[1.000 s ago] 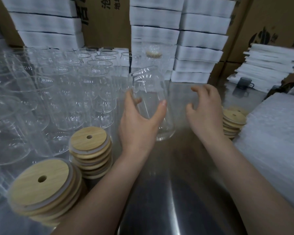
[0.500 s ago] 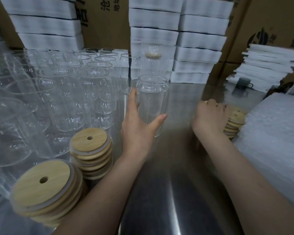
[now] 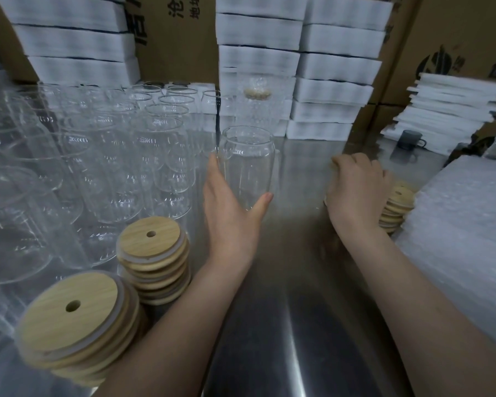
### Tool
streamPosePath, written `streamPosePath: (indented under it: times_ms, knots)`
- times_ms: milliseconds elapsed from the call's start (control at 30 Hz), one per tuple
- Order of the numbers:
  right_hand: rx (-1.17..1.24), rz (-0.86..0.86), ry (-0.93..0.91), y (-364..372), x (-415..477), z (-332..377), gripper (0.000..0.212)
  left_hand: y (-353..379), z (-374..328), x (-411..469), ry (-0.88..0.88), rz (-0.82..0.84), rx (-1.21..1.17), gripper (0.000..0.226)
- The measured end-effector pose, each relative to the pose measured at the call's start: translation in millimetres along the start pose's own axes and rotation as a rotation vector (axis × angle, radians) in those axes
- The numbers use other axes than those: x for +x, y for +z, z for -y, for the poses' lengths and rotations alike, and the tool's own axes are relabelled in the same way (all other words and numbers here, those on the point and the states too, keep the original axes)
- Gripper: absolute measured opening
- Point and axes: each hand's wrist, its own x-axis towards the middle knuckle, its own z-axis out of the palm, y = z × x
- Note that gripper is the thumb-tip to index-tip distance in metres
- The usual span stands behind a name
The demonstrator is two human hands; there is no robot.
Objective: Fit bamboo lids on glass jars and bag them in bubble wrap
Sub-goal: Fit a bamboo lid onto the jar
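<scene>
From the head camera, the left hand (image 3: 229, 213) is gripping a clear glass jar (image 3: 248, 164) that is standing upright on the steel bench (image 3: 284, 325), near its middle. The thumb is pressing the jar's near side and the fingers are wrapping round behind it. The jar's mouth is open, with no lid on it.

The right hand (image 3: 355, 193) is reaching down onto a short stack of bamboo lids (image 3: 398, 207) to the jar's right. Its fingers are curling tightly over the stack's top, but the hand is hiding whether they are holding a lid.

Just beside that stack, a pile of bubble wrap (image 3: 455, 224) is lying at the bench's right edge. Two more lid stacks (image 3: 152, 253) are sitting near the left forearm, and rows of empty jars (image 3: 112, 167) are crowding the bench's left side. A wrapped jar (image 3: 258, 107) is standing at the back against white foam boxes (image 3: 258, 32).
</scene>
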Motion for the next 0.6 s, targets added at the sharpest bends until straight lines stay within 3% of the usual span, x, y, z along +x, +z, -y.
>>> streamPosePath:
  times_ms: [167,333,500,600]
  knots:
    - [0.487,-0.087,-0.032,-7.2,-7.8,9.2,0.026,-2.5,-5.8,-2.5,0.011,-0.064,0.091,0.102]
    - [1.153,0.162,0.378,-8.8,-12.7,29.9,0.023,-9.0,-14.7,-4.2,0.143,-0.128,0.294,0.096]
    - [1.415,0.318,0.531,-12.8,-17.7,38.1,0.027,-4.7,-27.4,-18.0,0.514,-0.152,0.302,0.069]
    - [1.490,0.333,0.495,-20.3,-19.7,39.6,0.034,1.8,-30.8,-25.4,0.611,-0.014,0.254,0.059]
